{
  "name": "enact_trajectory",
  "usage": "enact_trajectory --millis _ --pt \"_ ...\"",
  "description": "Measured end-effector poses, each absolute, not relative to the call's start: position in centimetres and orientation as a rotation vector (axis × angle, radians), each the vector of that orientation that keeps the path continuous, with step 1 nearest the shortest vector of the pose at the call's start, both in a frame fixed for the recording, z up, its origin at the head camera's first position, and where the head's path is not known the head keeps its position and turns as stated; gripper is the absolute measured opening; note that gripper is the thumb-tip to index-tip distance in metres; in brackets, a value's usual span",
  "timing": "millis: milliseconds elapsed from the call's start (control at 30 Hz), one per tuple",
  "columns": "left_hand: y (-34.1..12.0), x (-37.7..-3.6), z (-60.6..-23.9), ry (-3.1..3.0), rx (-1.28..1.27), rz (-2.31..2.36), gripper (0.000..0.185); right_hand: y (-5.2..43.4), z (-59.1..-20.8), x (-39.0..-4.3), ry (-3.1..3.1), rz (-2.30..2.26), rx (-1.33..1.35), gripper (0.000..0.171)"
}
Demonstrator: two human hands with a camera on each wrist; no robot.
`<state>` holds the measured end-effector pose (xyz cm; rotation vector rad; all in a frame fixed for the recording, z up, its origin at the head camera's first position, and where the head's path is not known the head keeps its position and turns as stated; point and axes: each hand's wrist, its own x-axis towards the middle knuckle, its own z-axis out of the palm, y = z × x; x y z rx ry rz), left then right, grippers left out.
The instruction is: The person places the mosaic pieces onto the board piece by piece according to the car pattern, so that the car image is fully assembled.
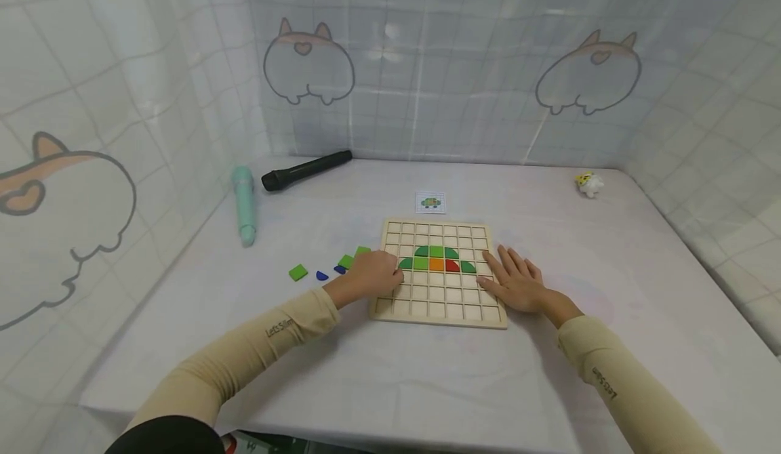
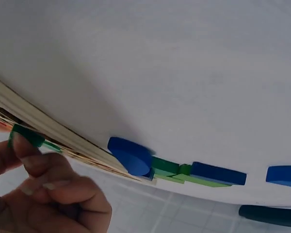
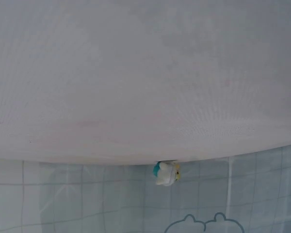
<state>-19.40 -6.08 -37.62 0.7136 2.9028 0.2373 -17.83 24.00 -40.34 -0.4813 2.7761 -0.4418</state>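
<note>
Pinching a small dark green piece [image 2: 28, 137] between thumb and fingertips, my left hand [image 1: 373, 274] sits at the left edge of the wooden grid board [image 1: 439, 305], level with the row where the coloured figure lies. In the left wrist view the fingers [image 2: 43, 167] curl around that piece right at the board's rim. My right hand [image 1: 517, 281] lies flat and relaxed on the board's right side, fingers straight and spread, holding nothing. On the board I see 2 rows of pieces: green ones on top, and below them a green curved end piece [image 1: 405, 263], a green square, an orange square [image 1: 436, 263], a red piece [image 1: 452, 265] and another green curved end. Loose pieces wait on the worktop [image 1: 390, 366] left of the board: a green square [image 1: 298, 272] furthest out, a blue half-round [image 1: 321, 276] beside it, and more green and blue ones close to my left hand. A small pattern card [image 1: 430, 202] lies just beyond the board's far edge. Further left, a mint-green marker-like stick [image 1: 245, 203] and a black cylinder [image 1: 306, 170] rest near the back wall, and a small white and yellow toy [image 1: 588, 183] sits at the far right corner.
</note>
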Motion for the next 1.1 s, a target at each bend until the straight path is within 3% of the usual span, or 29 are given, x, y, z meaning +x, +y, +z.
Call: enact_trajectory --millis 633,1100 --pt "-5.9 -18.8 -37.1 2.758 0.671 0.363 0.041 24.0 -40.5 -17.9 2.774 -0.462 -0.492 0.079" --pt "-5.6 -18.8 -36.8 2.664 0.817 0.385 0.048 23.9 -40.2 -17.5 2.81 -0.503 -0.509 0.076"
